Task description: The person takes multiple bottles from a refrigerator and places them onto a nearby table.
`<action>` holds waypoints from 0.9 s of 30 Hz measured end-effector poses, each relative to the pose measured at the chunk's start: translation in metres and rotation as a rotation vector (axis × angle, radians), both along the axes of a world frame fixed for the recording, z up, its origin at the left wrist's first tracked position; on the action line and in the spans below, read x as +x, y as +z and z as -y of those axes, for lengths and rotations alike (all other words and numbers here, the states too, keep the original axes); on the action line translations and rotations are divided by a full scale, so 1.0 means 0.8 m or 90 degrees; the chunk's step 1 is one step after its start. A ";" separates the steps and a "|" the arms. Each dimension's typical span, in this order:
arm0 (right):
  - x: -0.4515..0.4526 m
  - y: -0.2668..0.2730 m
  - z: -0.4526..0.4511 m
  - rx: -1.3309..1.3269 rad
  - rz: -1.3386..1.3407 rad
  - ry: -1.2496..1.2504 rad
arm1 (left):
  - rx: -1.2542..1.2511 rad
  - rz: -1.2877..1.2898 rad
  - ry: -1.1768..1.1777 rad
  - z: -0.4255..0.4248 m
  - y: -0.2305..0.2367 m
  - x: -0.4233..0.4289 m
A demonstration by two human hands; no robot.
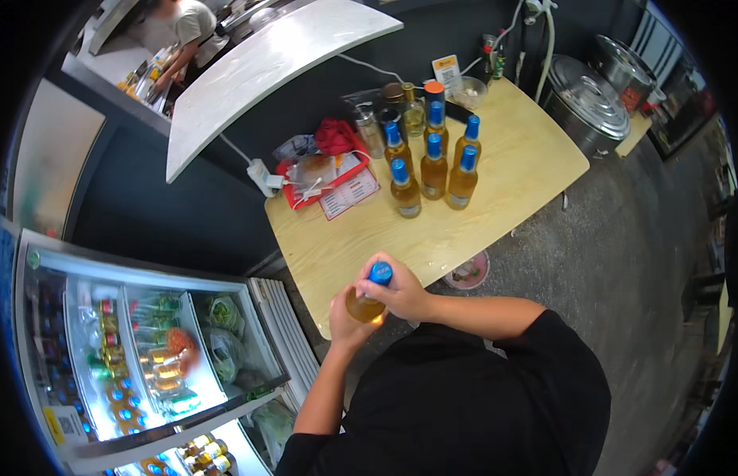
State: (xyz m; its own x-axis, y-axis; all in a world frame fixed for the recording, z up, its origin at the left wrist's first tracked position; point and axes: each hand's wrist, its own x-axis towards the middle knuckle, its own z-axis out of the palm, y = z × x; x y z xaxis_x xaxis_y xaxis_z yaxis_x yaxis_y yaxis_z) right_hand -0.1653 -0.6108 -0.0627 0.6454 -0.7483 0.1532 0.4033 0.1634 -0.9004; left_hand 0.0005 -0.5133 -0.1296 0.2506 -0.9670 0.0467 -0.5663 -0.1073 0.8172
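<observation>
Both my hands are around one amber glass bottle (362,308) with a blue foil-wrapped top, held in front of my body by the near edge of the wooden table (518,160). My left hand (346,321) wraps the bottle's body. Around its neck, just under the blue top, is my right hand (405,291). Farther back on the table stand several upright bottles of the same kind (433,172), grouped in short rows, blue tops up. The lower part of the held bottle is partly hidden by my fingers.
To my left stands a lit glass-front refrigerator (166,333) with bottles and bagged greens. A red basket (351,172), a printed sheet (350,193) and a power strip (262,177) lie left on the table. Large steel pots (583,101) are at right; a pink bin (473,273) sits below. A person (193,35) works behind the counter (274,71).
</observation>
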 end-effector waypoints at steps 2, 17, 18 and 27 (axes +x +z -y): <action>-0.020 -0.001 0.020 -0.011 -0.050 -0.075 | 0.023 -0.053 -0.081 0.038 0.015 -0.023; -0.106 -0.104 0.192 -0.201 -0.329 -0.474 | 0.242 -0.015 -0.089 -0.050 -0.004 0.060; -0.106 -0.110 0.199 -0.213 -0.324 -0.485 | 0.254 -0.032 -0.047 -0.058 -0.001 0.065; -0.099 -0.119 0.209 -0.249 -0.341 -0.498 | 0.191 0.017 -0.001 -0.072 0.027 0.065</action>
